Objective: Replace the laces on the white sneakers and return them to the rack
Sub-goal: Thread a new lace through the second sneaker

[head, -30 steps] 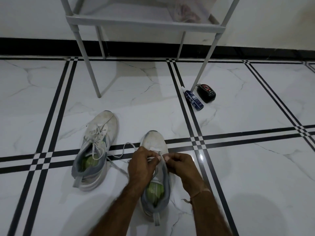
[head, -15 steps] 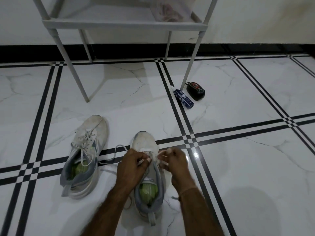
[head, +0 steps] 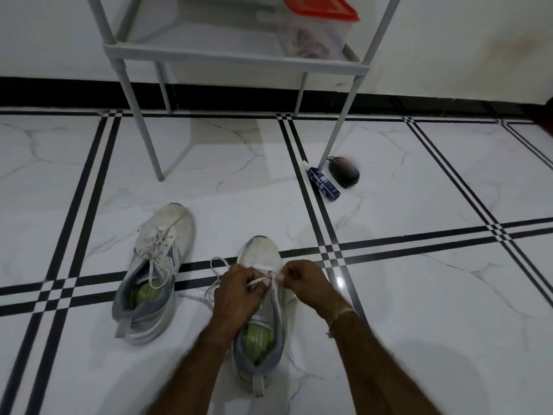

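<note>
The left hand [head: 239, 287] and right hand [head: 302, 280] each pinch the lace [head: 255, 283] over the far eyelets of the near sneaker [head: 260, 253] on the floor [head: 419, 295] — an uneven tug could pull one end out, or leave the ends lopsided.

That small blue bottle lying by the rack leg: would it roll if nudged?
Probably: the small blue cylindrical bottle looks round and lies on its side on the glossy marble floor. It looks slim, so likely light.
</note>
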